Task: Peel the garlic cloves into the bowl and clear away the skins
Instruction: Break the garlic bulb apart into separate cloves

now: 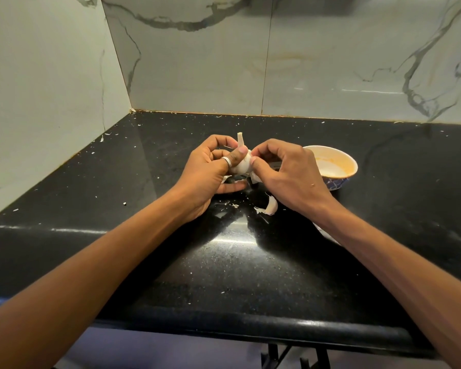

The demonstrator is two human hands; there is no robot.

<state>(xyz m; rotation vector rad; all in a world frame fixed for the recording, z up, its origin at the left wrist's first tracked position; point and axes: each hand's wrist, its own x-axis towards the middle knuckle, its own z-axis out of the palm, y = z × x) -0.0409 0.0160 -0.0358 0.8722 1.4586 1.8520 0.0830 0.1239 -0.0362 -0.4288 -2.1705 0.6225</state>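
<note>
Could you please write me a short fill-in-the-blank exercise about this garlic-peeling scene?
1. The left hand and right hand together hold a garlic bulb over the ____ countertop.
2. The bowl stands on the person's ____ side.
3. The bulb's stem points ____.
4. A loose piece of skin lies on the countertop, just below the ____ hand.

Missing words: black; right; up; right
</note>
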